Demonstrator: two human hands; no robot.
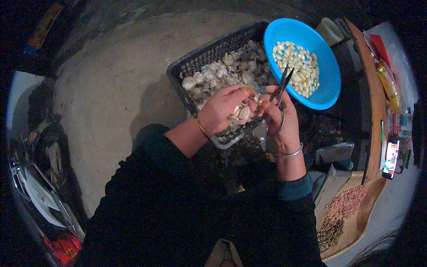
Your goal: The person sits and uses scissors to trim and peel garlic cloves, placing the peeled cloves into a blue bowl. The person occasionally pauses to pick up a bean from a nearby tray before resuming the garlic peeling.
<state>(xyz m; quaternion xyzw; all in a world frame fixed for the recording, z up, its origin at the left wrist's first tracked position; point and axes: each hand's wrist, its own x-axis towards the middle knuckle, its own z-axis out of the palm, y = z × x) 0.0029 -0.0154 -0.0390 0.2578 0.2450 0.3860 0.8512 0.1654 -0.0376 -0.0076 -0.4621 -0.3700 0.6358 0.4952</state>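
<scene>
My left hand (222, 108) is closed around a partly opened garlic bulb (241, 114), its cloves showing between the fingers. Close beside it, my right hand (283, 116) holds a pair of scissors (284, 81), blades pointing up and slightly apart. The right fingertips meet the left ones at a small piece of garlic (256, 98), partly hidden by the fingers. Beneath both hands stands a black plastic crate (203, 60) of garlic bulbs (217, 71) and loose skins. Peeled cloves (297, 63) lie in a blue plastic basin (325, 66) just beyond the scissor tips.
At right, a wooden table edge (370, 100) runs past a lit phone (391, 159) and a yellow packet (388, 85). A woven tray (362, 230) with pink and brown beans or nuts sits lower right. A wheeled vehicle (43, 197) stands at left on the concrete floor (110, 100).
</scene>
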